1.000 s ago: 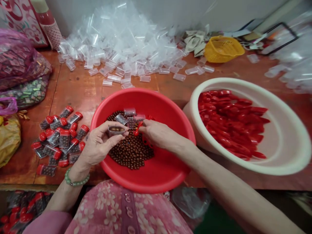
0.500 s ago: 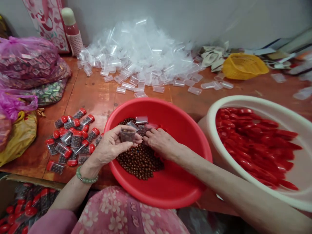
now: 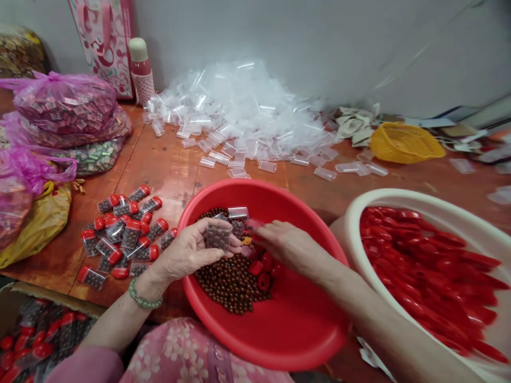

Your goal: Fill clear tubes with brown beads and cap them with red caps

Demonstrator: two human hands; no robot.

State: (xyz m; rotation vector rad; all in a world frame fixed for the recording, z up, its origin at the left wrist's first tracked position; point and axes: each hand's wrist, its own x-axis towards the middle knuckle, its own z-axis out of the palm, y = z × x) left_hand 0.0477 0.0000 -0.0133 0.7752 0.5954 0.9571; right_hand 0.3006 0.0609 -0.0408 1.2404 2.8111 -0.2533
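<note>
My left hand (image 3: 195, 247) holds a small clear plastic container (image 3: 219, 237) of dark brown balls over the left part of a red basin (image 3: 303, 335). My right hand (image 3: 289, 244) hovers over the basin's middle, its fingertips smeared by motion; whether they grip anything is unclear. Beneath it, red caps (image 3: 263, 281) lie beside a heap of brown balls (image 3: 231, 284). Behind my left fingers more clear containers (image 3: 238, 213) rest in the basin, and a small orange piece (image 3: 246, 241) shows among the balls.
Filled red-capped containers (image 3: 131, 234) lie left on the table (image 3: 159, 159), more in a box below. Clear empty containers (image 3: 239, 117) are heaped at the back. A white basin (image 3: 351, 223) of red parts (image 3: 415, 266) stands right, a yellow basket (image 3: 405, 142) behind. Purple bags (image 3: 66, 106) sit far left.
My right hand has moved right, away from my left hand, uncovering the red caps. The left hand still holds the filled container. The view has tilted up slightly.
</note>
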